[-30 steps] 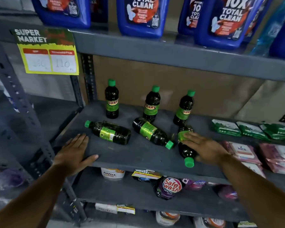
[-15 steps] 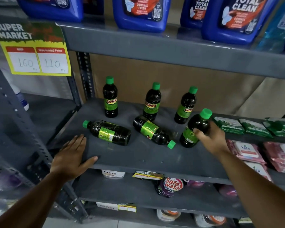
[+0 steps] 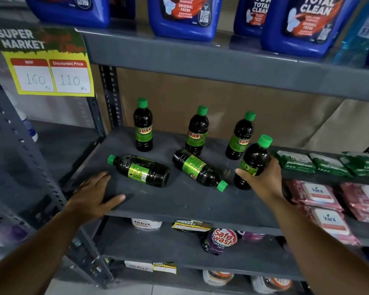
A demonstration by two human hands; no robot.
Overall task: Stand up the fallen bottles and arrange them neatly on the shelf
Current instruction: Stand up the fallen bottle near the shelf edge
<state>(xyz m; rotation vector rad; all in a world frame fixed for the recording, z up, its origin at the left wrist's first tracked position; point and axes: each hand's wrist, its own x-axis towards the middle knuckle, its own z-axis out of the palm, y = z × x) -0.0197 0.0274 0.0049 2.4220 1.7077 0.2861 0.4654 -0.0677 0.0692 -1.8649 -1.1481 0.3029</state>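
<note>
Dark bottles with green caps and green labels stand on the grey shelf (image 3: 179,201). Three are upright at the back: a left bottle (image 3: 143,125), a middle bottle (image 3: 196,130) and a right bottle (image 3: 240,136). Two lie on their sides: one (image 3: 140,170) with its cap pointing left, another (image 3: 198,169) with its cap pointing front-right. My right hand (image 3: 264,182) grips a sixth bottle (image 3: 254,160), nearly upright, its base at the shelf. My left hand (image 3: 92,193) rests flat and open on the shelf's front left corner.
Green packs (image 3: 296,161) and pink wipe packs (image 3: 316,193) fill the shelf to the right. Blue detergent jugs (image 3: 183,15) sit on the shelf above. A yellow price sign (image 3: 49,67) hangs at left. Pouches and tubs sit on the lower shelf (image 3: 222,241).
My right hand picked up the fallen bottle at the right and turned it upright. The left hand has stayed on the shelf corner.
</note>
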